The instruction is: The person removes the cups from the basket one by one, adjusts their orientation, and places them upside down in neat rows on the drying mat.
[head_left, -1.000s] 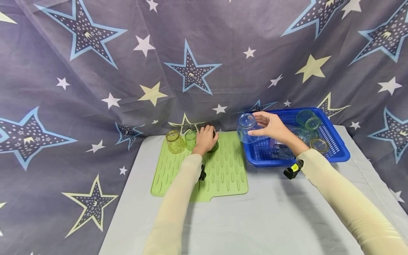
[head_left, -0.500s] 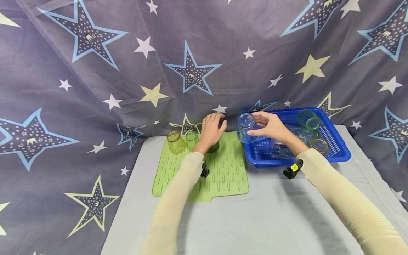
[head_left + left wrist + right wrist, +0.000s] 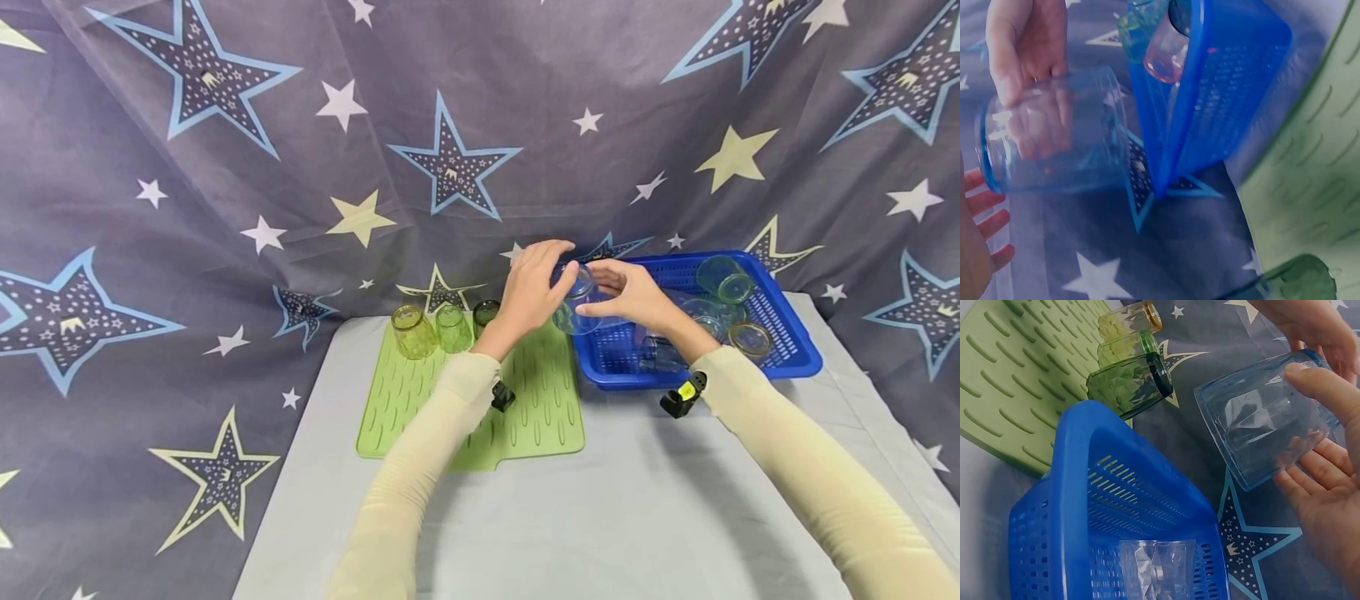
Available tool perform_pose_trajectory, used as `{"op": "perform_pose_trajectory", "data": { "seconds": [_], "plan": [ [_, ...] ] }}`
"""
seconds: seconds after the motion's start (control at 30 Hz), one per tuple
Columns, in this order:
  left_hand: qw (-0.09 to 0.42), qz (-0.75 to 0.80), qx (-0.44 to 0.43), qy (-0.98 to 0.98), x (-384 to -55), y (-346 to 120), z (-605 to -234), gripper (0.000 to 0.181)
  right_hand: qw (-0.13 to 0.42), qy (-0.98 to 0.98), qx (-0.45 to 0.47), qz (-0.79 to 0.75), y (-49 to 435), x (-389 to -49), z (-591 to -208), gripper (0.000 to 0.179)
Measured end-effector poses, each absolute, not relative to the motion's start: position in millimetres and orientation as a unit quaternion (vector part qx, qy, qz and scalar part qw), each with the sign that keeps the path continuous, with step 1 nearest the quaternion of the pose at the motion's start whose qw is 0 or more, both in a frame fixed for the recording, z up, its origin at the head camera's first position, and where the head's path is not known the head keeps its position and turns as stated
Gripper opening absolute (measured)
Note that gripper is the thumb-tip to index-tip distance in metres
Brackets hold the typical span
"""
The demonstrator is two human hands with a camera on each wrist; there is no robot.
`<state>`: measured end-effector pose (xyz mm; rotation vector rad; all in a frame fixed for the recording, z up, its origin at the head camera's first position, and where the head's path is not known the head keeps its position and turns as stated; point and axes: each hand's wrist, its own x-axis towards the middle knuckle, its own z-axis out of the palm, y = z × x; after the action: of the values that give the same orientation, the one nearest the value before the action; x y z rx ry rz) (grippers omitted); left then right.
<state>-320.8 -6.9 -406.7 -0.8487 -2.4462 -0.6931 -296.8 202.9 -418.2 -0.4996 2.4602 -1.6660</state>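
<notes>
My right hand [image 3: 637, 298] holds a light blue drinking glass [image 3: 573, 315] at the left end of the basket, thumb on one side and fingers on the other. The glass is mouth down, its base uppermost. My left hand [image 3: 534, 283] is raised beside the glass with fingers extended; in the left wrist view its fingertips [image 3: 994, 222] lie close by the base end of the glass. On the green drying mat [image 3: 525, 429], an amber glass [image 3: 414, 335], a light green glass [image 3: 452, 330] and a dark green glass [image 3: 486, 312] stand in a row, the last partly behind my left wrist.
A blue plastic basket [image 3: 618, 384] stands right of the mat with several glasses lying in it, among them a green glass [image 3: 726, 280] and a clear glass [image 3: 1157, 569]. A star-patterned cloth [image 3: 480, 75] hangs behind the white-covered table [image 3: 585, 525].
My left hand has let go of the dark green glass on the mat, lifted, and moved right to the light blue glass. My right hand has stayed nearly still, holding that glass.
</notes>
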Motion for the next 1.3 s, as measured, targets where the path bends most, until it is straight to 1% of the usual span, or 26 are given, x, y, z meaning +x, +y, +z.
{"op": "perform_pose_trajectory", "data": {
  "seconds": [0.27, 0.37, 0.67, 0.9, 1.07, 1.3],
  "plan": [
    [0.164, -0.217, -0.312, -0.911, -310.8, 10.2, -403.2, 0.048, 0.059, 0.803, -0.187, -0.562, 199.7, -296.2, -418.8, 0.074],
    [0.153, -0.201, -0.303, -0.919, -308.5, 15.2, -404.6, 0.050, 0.057, 0.799, -0.193, -0.567, 198.7, -295.3, -419.4, 0.073],
    [0.166, -0.150, -0.265, -0.938, -308.3, 22.9, -409.8, 0.049, 0.056, 0.803, -0.196, -0.561, 196.1, -292.8, -421.0, 0.070],
    [0.173, -0.163, -0.240, -0.941, -308.4, 24.7, -411.0, 0.046, 0.053, 0.800, -0.206, -0.561, 194.7, -293.2, -420.8, 0.069],
    [0.180, -0.177, -0.243, -0.937, -307.5, 24.5, -411.0, 0.045, 0.054, 0.799, -0.208, -0.562, 194.5, -292.8, -421.7, 0.070],
    [0.228, -0.175, -0.264, -0.921, -307.7, 21.8, -411.8, 0.042, 0.045, 0.793, -0.212, -0.570, 193.6, -293.5, -425.4, 0.068]
  ]
}}
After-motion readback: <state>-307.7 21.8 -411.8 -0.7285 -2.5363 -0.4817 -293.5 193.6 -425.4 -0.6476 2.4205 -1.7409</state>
